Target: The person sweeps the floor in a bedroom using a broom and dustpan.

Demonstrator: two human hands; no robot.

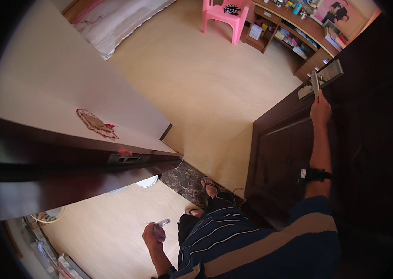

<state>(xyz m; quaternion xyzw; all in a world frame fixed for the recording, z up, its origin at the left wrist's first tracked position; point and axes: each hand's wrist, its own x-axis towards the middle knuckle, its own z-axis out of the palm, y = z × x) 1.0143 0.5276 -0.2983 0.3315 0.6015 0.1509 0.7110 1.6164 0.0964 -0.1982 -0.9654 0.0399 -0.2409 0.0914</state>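
At the silver handle [316,84] of the dark wooden door [277,156], I find the right hand [321,110] at the handle's near end, its fingers closed on it. The handle stands out from a metal plate [333,71] on the door. I note the door is open, its edge well apart from the door frame [80,162], which carries a metal strike plate [128,159]. A black strap [316,175] circles the right forearm.

Low in view, the left hand [149,237], well apart from the door, pinches a small purple-and-clear item [160,233]; I cannot tell its kind. Below, one sandalled foot [209,188] rests at the dark marbled threshold [181,180].

Outward, I record a red-and-white ornament [95,123] on the pale wall [61,88], a bed [117,25] at upper left, and a pink plastic chair [226,17] beside a brown desk [315,35] loaded with small articles. At lower left stands a fan [51,215], partly hidden.
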